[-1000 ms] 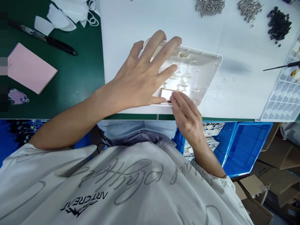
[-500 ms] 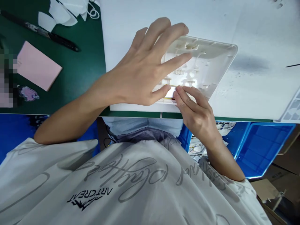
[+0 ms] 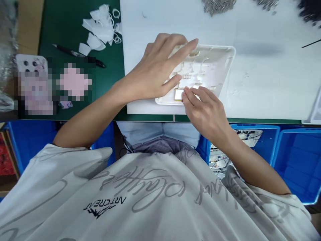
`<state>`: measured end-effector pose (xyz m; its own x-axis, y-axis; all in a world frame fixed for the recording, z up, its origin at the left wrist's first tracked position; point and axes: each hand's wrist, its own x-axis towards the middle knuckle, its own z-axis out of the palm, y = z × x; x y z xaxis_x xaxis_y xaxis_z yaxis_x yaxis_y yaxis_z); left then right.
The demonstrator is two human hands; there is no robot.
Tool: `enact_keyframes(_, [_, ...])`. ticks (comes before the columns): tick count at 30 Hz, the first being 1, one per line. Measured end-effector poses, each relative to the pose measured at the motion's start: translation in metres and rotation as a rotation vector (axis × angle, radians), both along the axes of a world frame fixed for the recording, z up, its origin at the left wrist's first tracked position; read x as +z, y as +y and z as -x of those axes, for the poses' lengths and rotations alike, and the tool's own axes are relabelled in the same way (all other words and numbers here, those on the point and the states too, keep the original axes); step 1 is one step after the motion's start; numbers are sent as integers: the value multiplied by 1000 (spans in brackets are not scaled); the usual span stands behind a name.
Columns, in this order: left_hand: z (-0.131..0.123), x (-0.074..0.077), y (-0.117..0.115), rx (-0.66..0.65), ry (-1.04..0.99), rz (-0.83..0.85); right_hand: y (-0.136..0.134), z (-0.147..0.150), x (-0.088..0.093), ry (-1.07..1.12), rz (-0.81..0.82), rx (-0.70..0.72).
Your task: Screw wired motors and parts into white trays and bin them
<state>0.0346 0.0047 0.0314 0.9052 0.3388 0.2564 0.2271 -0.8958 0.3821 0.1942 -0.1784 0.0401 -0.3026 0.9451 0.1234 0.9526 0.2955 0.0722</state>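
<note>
A white plastic housing (image 3: 212, 68) lies with its ribbed inside facing up on the white sheet in front of me. At its near side sits a flat pouch battery (image 3: 178, 94), pale with yellow edges. My right hand (image 3: 207, 108) pinches the right end of the battery between thumb and fingers, which hide that end. My left hand (image 3: 160, 68) spreads over the housing's left part, with fingertips at the far rim. Its thumb is stretched out just above the battery, and nothing shows in its grasp.
White scraps (image 3: 101, 28), a black pen (image 3: 77, 53) and a phone-like item (image 3: 32, 67) lie on the green mat at left. Piles of small metal parts (image 3: 218, 5) are at the back. Blue bins (image 3: 297, 160) stand below the table edge.
The view has shifted, showing more of the table. My left thumb has drawn away from the battery, so more of it shows. My right hand still pinches its right end.
</note>
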Motion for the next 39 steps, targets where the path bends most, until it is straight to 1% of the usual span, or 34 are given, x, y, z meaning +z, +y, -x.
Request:
enact_keyframes(3, [-22, 3, 8, 88, 1, -42, 4, 9, 5, -30, 7, -35])
enact_keyframes(5, [-36, 7, 13, 128, 65, -85, 3, 12, 8, 5, 29, -34])
enact_keyframes(7, [-44, 11, 15, 133, 153, -97, 1, 13, 9, 37, 63, -21])
enact_keyframes(9, [-44, 14, 14, 92, 170, -96, -2, 13, 6, 47, 107, -13])
enact_keyframes(11, [-40, 17, 11, 68, 130, -87, -3, 12, 3, 47, 131, -15])
enact_keyframes(14, [-38, 19, 10, 89, 150, -26, -3, 11, 0, 18, 104, -12])
enact_keyframes(15, [-38, 20, 10, 78, 170, -2, -3, 10, 0, 4, 95, -8])
enact_keyframes(17, [-41, 22, 12, 60, 218, 25, -1, 10, 3, -6, 103, 3])
enact_keyframes(19, [-44, 24, 13, 67, 260, 35, 1, 9, 6, 13, 153, -5])
enact_keyframes(22, [-46, 25, 12, 110, 320, 52, 4, 8, 12, 33, 198, -44])
enact_keyframes(25, [-47, 24, 9, 93, 281, 61, 8, 8, 16, -1, 197, -39])
enact_keyframes(30, [-51, 24, 5, 108, 301, 163, 11, 9, 23, -60, 216, 9])
enact_keyframes(33, [-55, 25, 3, 63, 212, 214, 12, 10, 27, -78, 213, 45])
enact_keyframes(35, [-55, 28, 2, 55, 166, 244, 12, 10, 29, -83, 223, 53])
enact_keyframes(37, [-55, 32, 1, 46, 185, 244, 12, 10, 30, -83, 236, 32])
enact_keyframes(39, [-54, 35, 0, 38, 252, 225, 12, 9, 29, -73, 249, 15])
